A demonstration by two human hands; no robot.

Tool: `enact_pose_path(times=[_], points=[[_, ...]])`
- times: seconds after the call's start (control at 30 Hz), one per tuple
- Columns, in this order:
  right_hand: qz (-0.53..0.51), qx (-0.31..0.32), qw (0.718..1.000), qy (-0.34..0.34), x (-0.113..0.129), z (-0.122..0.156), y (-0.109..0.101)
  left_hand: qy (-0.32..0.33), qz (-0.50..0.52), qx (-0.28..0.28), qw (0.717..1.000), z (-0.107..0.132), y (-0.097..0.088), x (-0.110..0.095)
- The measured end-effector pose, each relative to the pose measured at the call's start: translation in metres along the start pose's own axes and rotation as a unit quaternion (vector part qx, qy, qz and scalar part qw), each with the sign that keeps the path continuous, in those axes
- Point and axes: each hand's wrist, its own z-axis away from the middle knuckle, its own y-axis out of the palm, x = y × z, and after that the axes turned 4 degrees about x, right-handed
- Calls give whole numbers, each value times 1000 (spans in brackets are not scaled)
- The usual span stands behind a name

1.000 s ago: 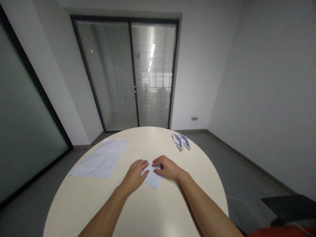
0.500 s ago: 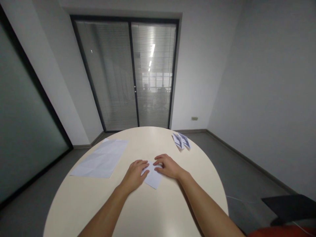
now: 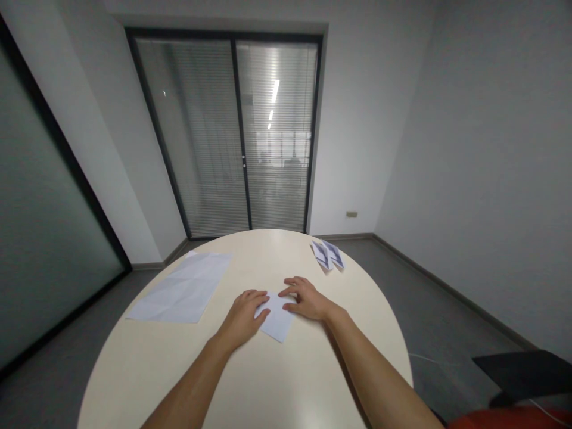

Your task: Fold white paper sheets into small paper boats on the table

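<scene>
A small piece of white paper [image 3: 277, 326] lies flat on the round table between my hands, its top corners partly covered by fingers. My left hand [image 3: 246, 311] rests on its left edge, thumb and fingers apart. Over the right edge is my right hand [image 3: 308, 299], with fingers spread and fingertips at the paper's upper right. Neither hand grips the sheet.
A larger creased white sheet [image 3: 185, 289] covers the left part of the cream table [image 3: 250, 381]. Two folded printed papers [image 3: 328, 255] sit near the far right edge. A black and red chair [image 3: 522, 375] stands at the lower right.
My right hand has shifted slightly right and its fingers have spread wider. The left hand and the small paper have stayed in place.
</scene>
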Motion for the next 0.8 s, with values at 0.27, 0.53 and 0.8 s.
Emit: enact_pose_path(times=[0.27,0.53,0.8], points=[[-38,5,999,25,-17,5,-4,-10,19,-10,1000,2,-2,2],[-19,-6,1000,-3,-2,-1,7,-34,-9,-47,998,-4,1,-20],[-18,9,1000,7,-1,-2,6,-56,2,-29,998,-6,4,-15]])
